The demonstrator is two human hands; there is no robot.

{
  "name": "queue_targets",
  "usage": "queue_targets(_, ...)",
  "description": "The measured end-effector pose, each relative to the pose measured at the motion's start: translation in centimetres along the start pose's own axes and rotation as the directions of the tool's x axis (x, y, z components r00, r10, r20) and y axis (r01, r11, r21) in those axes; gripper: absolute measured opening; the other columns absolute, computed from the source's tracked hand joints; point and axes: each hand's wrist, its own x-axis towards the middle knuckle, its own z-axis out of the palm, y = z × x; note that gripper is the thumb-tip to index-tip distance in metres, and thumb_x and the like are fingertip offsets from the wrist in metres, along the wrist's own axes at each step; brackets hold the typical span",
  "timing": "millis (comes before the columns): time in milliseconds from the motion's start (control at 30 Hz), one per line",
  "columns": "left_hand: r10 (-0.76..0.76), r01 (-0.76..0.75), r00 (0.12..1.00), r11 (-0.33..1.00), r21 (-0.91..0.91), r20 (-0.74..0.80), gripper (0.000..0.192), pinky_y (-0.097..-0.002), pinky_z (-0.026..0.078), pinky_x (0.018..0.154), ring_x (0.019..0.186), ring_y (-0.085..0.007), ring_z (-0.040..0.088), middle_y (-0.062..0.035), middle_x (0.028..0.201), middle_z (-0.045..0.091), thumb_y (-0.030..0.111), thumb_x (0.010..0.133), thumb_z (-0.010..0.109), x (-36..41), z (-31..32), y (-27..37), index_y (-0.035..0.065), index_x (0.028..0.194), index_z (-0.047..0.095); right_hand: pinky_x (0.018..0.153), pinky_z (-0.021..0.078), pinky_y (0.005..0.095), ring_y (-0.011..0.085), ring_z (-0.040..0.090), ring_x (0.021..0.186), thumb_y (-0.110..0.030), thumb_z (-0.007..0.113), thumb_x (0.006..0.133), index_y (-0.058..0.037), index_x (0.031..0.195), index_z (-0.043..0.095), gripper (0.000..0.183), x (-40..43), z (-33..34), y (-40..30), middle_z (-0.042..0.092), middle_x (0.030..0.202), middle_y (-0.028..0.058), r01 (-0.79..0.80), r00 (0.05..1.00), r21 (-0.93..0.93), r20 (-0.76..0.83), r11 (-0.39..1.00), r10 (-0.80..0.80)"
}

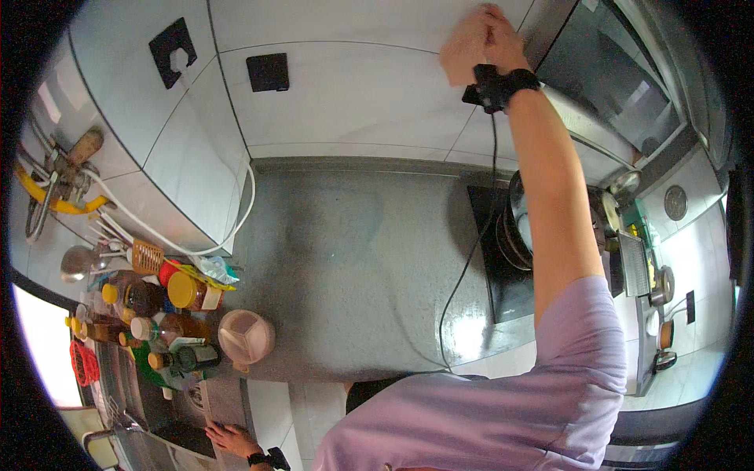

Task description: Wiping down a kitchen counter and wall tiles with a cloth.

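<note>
High against the white tiled wall, my right hand is pressed on a blurred pinkish-beige cloth. A black wrist strap with a small device sits on that wrist, and a thin dark cable hangs from it across the grey countertop. At the lower left, my left hand rests, fingers spread, on the rim beside the sink, also with a black strap at the wrist. Nothing shows in its fingers.
Bottles and jars crowd the left side beside a pink divided container. A white cord loops over the counter there. Pans stand on the black cooktop under my right arm. A dark glass panel is at upper right.
</note>
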Motion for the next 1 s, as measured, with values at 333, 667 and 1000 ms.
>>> queue_targets(333,0.038,-0.031,0.999,0.969,-0.246,0.022,0.052,-0.0455,0.024,0.099,0.123,-0.0346,0.028,-0.0198,0.134,0.029,0.034,0.089,0.033,-1.6,-6.1,1.0,0.0042,0.131,0.031,0.058,0.0451,0.0343,0.0242,0.059,0.067,-0.020,0.061,0.051,-0.0055,0.074,0.055,0.028,-11.5,16.6,-16.6,0.060,0.069,0.0113,-0.202,0.835,0.077,0.534,0.976,0.131)
queue_targets(667,0.106,-0.124,0.985,0.983,-0.133,-0.134,0.052,-0.0428,0.028,0.097,0.121,-0.0310,0.033,-0.0175,0.132,0.034,0.041,0.090,0.029,-1.4,-3.1,0.0,0.0058,0.127,0.037,0.063,0.0466,0.0305,0.0194,0.057,0.072,-0.011,0.051,0.078,-0.0029,0.092,0.054,0.016,-22.2,13.3,-15.2,0.058,0.084,0.0076,-0.959,0.211,0.097,0.869,0.265,0.446)
queue_targets(1000,0.054,-0.049,0.993,0.998,0.049,-0.102,0.046,-0.0398,0.023,0.101,0.127,-0.0248,0.024,-0.0089,0.139,0.025,0.030,0.091,0.027,-0.2,1.9,-3.5,0.0128,0.134,0.027,0.068,0.0471,0.0419,0.0316,0.060,0.079,-0.029,0.047,0.083,-0.0023,0.092,0.057,0.030,-26.9,4.4,-4.8,0.062,0.089,0.0154,-0.335,0.341,-0.398,0.794,0.854,0.503)
